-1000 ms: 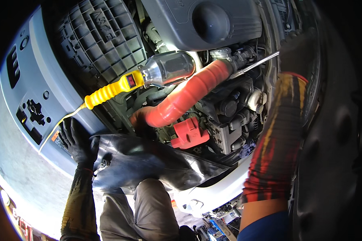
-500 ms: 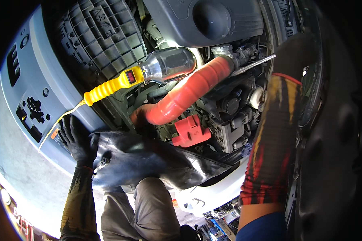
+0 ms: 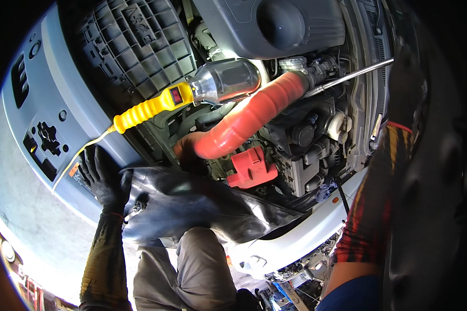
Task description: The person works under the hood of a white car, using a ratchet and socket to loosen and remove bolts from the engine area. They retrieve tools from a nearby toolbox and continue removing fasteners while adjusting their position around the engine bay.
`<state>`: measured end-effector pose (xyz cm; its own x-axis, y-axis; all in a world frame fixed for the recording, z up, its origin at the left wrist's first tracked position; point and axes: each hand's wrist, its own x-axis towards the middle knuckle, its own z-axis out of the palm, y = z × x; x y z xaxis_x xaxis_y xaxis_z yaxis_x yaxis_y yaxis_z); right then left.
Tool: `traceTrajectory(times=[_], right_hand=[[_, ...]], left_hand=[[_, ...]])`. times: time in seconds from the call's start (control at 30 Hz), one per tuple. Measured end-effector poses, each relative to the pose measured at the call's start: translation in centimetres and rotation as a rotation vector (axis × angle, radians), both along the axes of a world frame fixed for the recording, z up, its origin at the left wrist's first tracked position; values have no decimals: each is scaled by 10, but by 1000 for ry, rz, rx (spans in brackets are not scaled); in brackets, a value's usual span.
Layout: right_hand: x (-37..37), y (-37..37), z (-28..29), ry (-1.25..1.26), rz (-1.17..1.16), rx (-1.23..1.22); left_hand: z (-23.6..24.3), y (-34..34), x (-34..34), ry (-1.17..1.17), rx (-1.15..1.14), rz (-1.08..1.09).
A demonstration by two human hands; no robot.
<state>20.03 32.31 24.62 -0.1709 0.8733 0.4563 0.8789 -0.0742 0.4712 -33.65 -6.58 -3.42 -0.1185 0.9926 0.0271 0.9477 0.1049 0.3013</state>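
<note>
My left hand [image 3: 105, 179], in a black glove, rests with fingers spread on the grey-blue front panel [image 3: 62, 52], beside a black sheet [image 3: 192, 202] draped over the edge. At the far right, my right hand [image 3: 407, 85] in a dark glove is at the outer end of a long metal bar [image 3: 350, 78] and appears closed around it. Shadow hides its fingers. The bar's other end goes down beside a ribbed red hose [image 3: 249, 119]. A yellow-handled work lamp [image 3: 150, 108] lies across the engine bay, its clear bulb guard against the hose.
A dark engine cover [image 3: 233, 26] with a round hollow lies at the back. A red plastic cap [image 3: 252, 168] sits below the hose. The lamp's yellow cord [image 3: 80, 153] runs over the panel past my left hand. A white bumper-like edge [image 3: 296, 223] curves by my knees.
My right hand and forearm have moved outward to the right, and more of the metal bar shows. My left hand stays on the panel. The view has shifted slightly.
</note>
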Motion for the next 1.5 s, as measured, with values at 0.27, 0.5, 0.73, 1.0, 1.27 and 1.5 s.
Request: traceTrajectory(times=[0.27, 0.5, 0.73, 1.0, 1.27, 1.5], right_hand=[[10, 27, 58, -597, 332, -480], [1, 48, 63, -490, 398, -615], [4, 42, 70, 263, 128, -850], [-17, 29, 84, 417, 115, -985], [-29, 23, 68, 372, 476, -830], [-36, 28, 84, 206, 77, -905]], left_hand=[[1, -1, 2, -23, -18, 36], [1, -1, 1, -7, -27, 36], [1, -2, 1, -49, -31, 52], [3, -1, 2, -8, -45, 42], [6, -1, 3, 1, -61, 50], [4, 1, 2, -33, -29, 37]])
